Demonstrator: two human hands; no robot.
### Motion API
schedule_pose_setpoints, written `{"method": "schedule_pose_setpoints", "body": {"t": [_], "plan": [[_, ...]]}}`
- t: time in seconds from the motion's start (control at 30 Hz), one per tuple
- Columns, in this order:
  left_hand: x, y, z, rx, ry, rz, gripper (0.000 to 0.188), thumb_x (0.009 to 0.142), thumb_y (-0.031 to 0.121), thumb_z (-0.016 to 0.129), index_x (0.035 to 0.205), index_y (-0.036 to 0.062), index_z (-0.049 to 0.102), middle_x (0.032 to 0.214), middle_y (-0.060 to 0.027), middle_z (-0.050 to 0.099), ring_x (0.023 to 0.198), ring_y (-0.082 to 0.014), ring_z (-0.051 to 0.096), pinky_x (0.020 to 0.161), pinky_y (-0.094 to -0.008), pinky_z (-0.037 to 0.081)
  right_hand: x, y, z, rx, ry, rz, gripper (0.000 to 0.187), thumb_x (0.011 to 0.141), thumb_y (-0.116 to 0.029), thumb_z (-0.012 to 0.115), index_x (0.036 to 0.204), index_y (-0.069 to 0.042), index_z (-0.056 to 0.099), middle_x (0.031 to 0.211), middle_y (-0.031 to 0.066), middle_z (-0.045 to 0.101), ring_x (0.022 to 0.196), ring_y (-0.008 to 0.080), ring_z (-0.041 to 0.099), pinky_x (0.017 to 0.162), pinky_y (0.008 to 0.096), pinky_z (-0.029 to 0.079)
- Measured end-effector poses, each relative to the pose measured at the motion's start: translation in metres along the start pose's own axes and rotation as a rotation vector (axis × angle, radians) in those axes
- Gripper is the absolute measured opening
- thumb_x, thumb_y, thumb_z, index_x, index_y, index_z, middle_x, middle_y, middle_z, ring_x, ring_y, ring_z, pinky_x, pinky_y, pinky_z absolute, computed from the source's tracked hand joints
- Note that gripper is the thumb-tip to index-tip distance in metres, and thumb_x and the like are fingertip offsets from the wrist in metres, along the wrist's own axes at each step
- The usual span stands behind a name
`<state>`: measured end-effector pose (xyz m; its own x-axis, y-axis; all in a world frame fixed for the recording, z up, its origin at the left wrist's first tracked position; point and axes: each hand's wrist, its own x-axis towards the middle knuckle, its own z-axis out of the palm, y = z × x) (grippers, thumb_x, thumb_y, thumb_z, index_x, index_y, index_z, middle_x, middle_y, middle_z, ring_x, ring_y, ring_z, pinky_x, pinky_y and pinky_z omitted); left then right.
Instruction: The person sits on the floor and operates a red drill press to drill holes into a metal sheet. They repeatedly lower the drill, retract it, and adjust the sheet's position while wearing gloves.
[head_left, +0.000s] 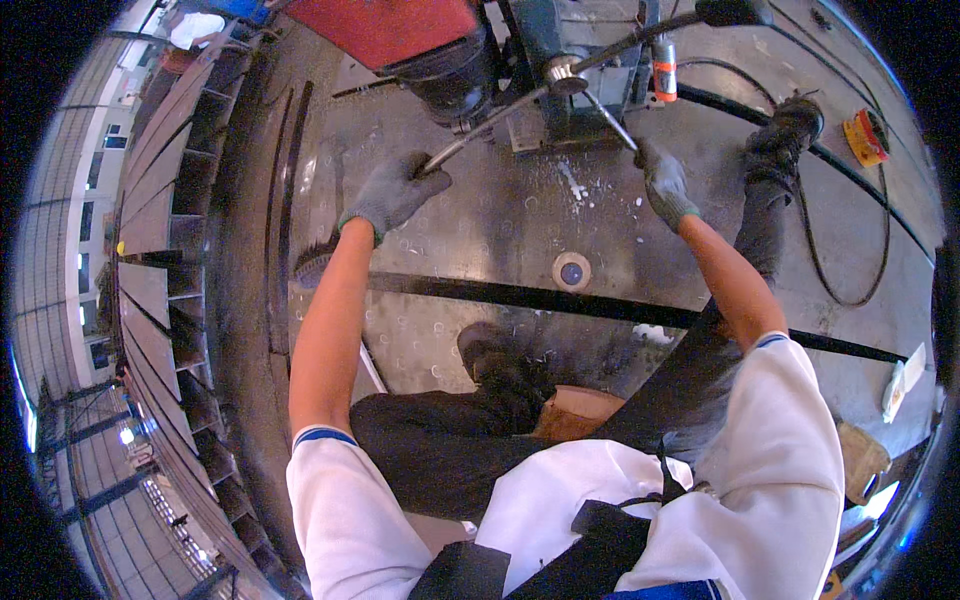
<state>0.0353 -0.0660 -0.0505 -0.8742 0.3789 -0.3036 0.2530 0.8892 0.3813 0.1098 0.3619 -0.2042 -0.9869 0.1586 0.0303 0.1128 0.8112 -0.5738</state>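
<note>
At the far middle stands a drilling machine with a red housing point(395, 28) and a dark green column and base. Metal handle spokes reach out from its round hub point(566, 72). My left hand point(392, 196), in a grey knit glove, is closed round the end of the left spoke point(490, 122). Closed on the end of the shorter right spoke point(608, 118) is my right hand point(668, 186), gloved in the same way. A third spoke with a black grip point(735, 12) points up to the right. The tool tip under the housing is hard to make out.
I sit on a large steel plate point(450, 245) crossed by dark strips. White residue point(575, 185) lies before the machine, a round ring-shaped piece point(571, 271) nearer me. A brush point(318, 262) is at left; a yellow-red container point(865, 138) and looping cable point(835, 298) are at right.
</note>
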Motion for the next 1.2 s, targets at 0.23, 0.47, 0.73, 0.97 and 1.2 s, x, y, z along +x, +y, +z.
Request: {"method": "schedule_pose_setpoints", "body": {"t": [0.23,0.47,0.73,0.97,1.2], "plan": [[0.007,-0.012,0.018,-0.108,-0.022,-0.031,0.056,0.089,0.052,0.072,0.116,0.0028,0.071,0.106,-0.0199,0.073,0.100,-0.0329,0.069,0.090,-0.0416,0.051,0.015,0.024,0.032,0.199,0.208,0.132,0.029,0.101,-0.023,0.047,0.113,-0.008,0.069,0.089,0.0143,0.070,0.080,0.0266,0.065,0.076,0.0394,0.049],[0.007,-0.002,0.016,-0.146,-0.041,-0.039,0.058,0.089,0.052,0.072,0.120,0.0033,0.070,0.111,-0.0194,0.073,0.103,-0.0327,0.069,0.092,-0.0413,0.050,0.021,0.032,-0.021,0.246,-0.342,0.083,0.021,0.099,-0.023,0.056,0.095,-0.005,0.067,0.070,0.0091,0.062,0.056,0.0217,0.059,0.055,0.0395,0.047],[0.019,-0.020,-0.002,-0.212,0.200,0.053,0.069,0.089,0.034,0.078,0.143,0.0025,0.051,0.126,-0.0155,0.070,0.114,-0.0302,0.067,0.103,-0.0392,0.050,0.010,0.038,-0.017,0.111,-0.143,0.047,0.026,0.101,-0.025,0.052,0.090,-0.005,0.063,0.064,0.0023,0.053,0.052,0.0158,0.050,0.051,0.0370,0.040],[0.036,0.106,-0.194,-0.672,0.836,0.626,0.070,0.088,0.015,0.080,0.147,0.0020,0.045,0.126,-0.0131,0.067,0.117,-0.0243,0.063,0.100,-0.0363,0.053,0.008,0.039,-0.062,-0.281,-0.050,-0.041,0.020,0.098,-0.024,0.057,0.098,-0.007,0.068,0.080,0.0199,0.067,0.075,0.0388,0.066,0.066,0.0468,0.048],[0.052,0.083,-0.214,-0.767,0.780,0.788,0.072,0.084,0.007,0.083,0.145,0.0008,0.045,0.122,-0.0131,0.067,0.107,-0.0217,0.067,0.091,-0.0335,0.058,0.010,0.028,-0.096,-0.455,-0.080,-0.048,0.022,0.096,-0.027,0.058,0.109,-0.014,0.071,0.096,0.0214,0.070,0.091,0.0439,0.067,0.074,0.0528,0.050]]}}
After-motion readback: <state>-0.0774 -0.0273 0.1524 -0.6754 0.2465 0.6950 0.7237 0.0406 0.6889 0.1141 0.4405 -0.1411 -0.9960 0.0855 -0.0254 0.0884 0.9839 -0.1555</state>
